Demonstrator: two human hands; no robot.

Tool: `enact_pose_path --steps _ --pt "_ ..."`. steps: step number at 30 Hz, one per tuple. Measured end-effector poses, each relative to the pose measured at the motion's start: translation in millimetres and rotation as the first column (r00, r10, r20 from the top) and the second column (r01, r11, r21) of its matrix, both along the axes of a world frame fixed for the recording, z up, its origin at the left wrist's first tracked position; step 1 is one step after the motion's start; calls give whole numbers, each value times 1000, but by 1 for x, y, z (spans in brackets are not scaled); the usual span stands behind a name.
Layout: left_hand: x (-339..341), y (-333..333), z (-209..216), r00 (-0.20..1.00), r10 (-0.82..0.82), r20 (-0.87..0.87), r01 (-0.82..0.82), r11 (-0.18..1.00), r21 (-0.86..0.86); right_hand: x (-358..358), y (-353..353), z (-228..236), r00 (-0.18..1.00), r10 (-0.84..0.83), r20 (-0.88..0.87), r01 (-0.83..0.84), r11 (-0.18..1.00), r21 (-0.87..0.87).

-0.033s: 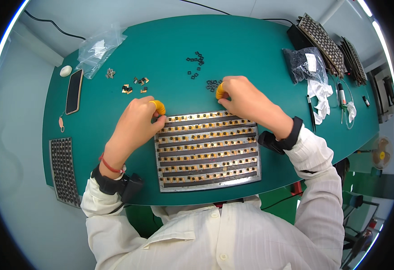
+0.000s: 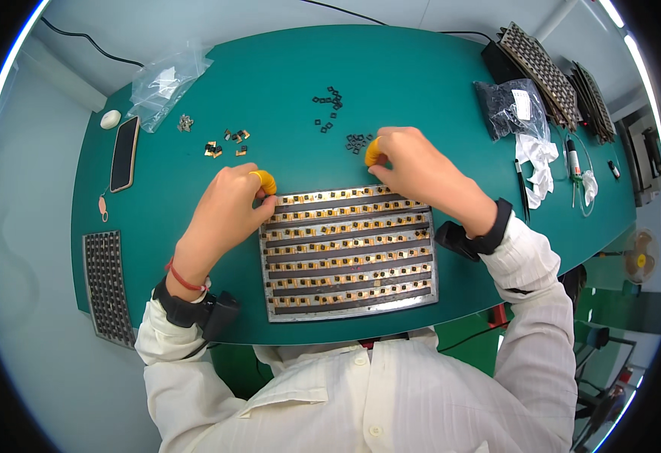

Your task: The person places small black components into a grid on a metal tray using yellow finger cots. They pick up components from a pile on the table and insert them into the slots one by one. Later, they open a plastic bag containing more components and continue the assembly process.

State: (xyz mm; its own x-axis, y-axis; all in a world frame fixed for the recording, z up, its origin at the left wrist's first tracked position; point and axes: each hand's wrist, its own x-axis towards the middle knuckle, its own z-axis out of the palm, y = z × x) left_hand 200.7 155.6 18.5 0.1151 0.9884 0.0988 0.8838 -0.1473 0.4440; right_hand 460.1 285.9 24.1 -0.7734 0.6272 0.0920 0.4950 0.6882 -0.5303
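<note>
In front of me lies a metal tray [image 2: 353, 312] with rows of small black-and-gold pieces between dark strips. At its far left corner is my left hand [image 2: 232, 200], finger and thumb closed together; anything between them is hidden. My right hand [image 2: 413, 170] is above the tray's far edge, its fingers curled into a pinch whose contents I cannot make out. Each hand wears a yellow finger cover. Just beyond the right fingertips sits a cluster of small black square frames [image 2: 357, 142], with a looser group of black squares [image 2: 330, 102] farther off.
Left of centre are gold-and-black pieces [image 2: 228, 143] and a small silvery pile [image 2: 185, 122]. A phone [image 2: 124, 153], a clear bag [image 2: 166, 83] and a second tray [image 2: 108, 287] lie at the left. On the right are a dark bag [image 2: 508, 109], tissue [image 2: 536, 162] and stacked trays [image 2: 542, 72].
My right hand has shifted very slightly to the right. The left hand has barely moved, and the tray stays in place.
</note>
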Motion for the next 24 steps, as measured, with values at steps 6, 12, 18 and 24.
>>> enact_pose_path --steps 6,12,18,24 --pt "2 -7 -8 999 -6 -48 5 1000 -22 44 -17 25 996 -88 3 88 995 47" --pt "15 -17 -12 974 62 -219 -35 991 126 74 -25 6 988 -149 46 148 988 40" --pt "28 -28 -4 972 59 -229 -85 990 -108 65 -26 -8 989 -143 36 142 990 21" --pt "31 -21 2 963 10 -270 -53 987 -153 62 -25 -8 990 -129 61 123 987 104"
